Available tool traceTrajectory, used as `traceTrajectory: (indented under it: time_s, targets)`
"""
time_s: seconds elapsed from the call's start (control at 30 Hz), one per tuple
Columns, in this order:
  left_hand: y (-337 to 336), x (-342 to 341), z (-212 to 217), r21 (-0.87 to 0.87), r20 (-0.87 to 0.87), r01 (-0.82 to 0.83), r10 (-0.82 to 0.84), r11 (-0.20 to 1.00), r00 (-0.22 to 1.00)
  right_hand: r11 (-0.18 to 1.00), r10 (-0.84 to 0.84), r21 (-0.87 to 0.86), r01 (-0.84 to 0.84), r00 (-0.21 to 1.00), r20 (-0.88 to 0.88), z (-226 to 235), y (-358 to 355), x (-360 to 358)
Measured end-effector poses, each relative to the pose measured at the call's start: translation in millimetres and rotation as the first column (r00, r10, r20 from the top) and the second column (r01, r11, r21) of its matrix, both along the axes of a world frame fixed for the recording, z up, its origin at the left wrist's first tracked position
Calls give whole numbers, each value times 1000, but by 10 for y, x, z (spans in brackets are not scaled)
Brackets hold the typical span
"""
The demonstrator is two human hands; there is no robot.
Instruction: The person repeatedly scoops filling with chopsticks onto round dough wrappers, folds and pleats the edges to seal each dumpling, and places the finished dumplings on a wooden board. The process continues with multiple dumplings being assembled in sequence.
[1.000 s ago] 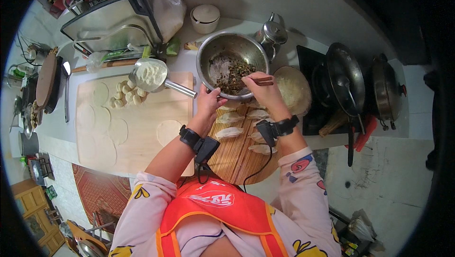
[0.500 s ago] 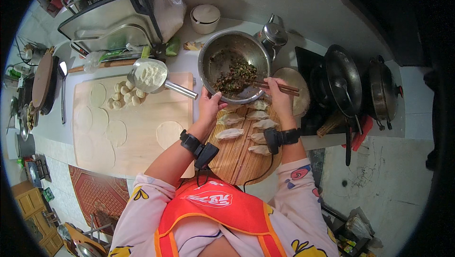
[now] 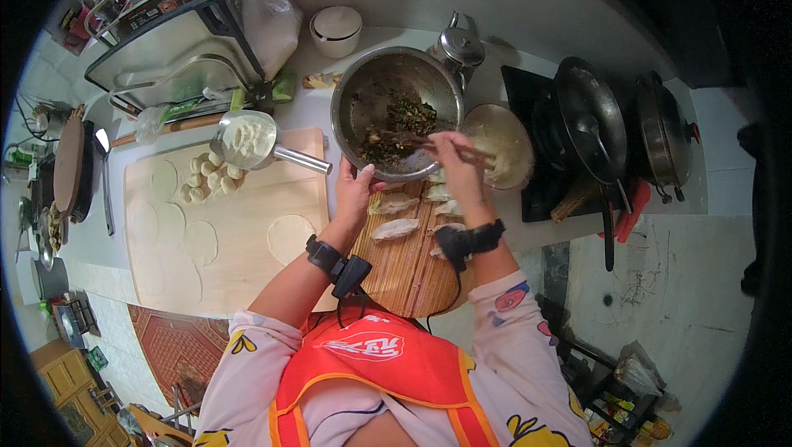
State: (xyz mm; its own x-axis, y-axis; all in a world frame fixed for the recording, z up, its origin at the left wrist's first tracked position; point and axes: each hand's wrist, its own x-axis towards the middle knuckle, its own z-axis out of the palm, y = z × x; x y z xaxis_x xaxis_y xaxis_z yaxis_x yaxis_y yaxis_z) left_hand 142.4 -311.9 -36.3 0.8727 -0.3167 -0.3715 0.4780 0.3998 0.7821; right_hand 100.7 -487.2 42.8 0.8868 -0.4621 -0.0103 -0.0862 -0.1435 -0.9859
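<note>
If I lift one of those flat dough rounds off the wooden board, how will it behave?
The dough round looks very thin and lies flat on the wooden board, so it will probably droop and stretch. It seems light. It may cling unless floured; the ladle nearby appears to hold flour.

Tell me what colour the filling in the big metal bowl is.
Dark green, nearly black, chopped filling in the metal bowl, shown in the head view.

big steel bowl (image 3: 388, 84) on the counter, dark green chopped filling (image 3: 400, 125) clumped low inside it, wooden chopsticks (image 3: 437, 143) poking into the filling, tips buried, handles angled right
</note>
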Motion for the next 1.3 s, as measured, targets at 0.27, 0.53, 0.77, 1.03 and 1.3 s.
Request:
traceTrajectory:
  time_s: [0.27,0.53,0.77,1.03,1.3]
  targets:
    - [-8,-42,10,3,-2,-29,29,1000,1000,908,-24,-416,56,996,83,94,251,-282]
    - [1,-51,-17,18,17,-23,23,1000,1000,970,-100,-228,85,994,-54,156,-1,-257]
    - [-4,-44,-65,29,65,-9,7,1000,998,948,7,-314,-40,994,-105,-15,-147,-319]
    - [25,-9,-73,46,74,12,-15,999,997,992,-125,-5,125,988,-91,-502,-195,-336]
    - [33,16,-24,59,77,35,-40,998,996,933,-71,346,101,993,-99,-548,-240,-345]
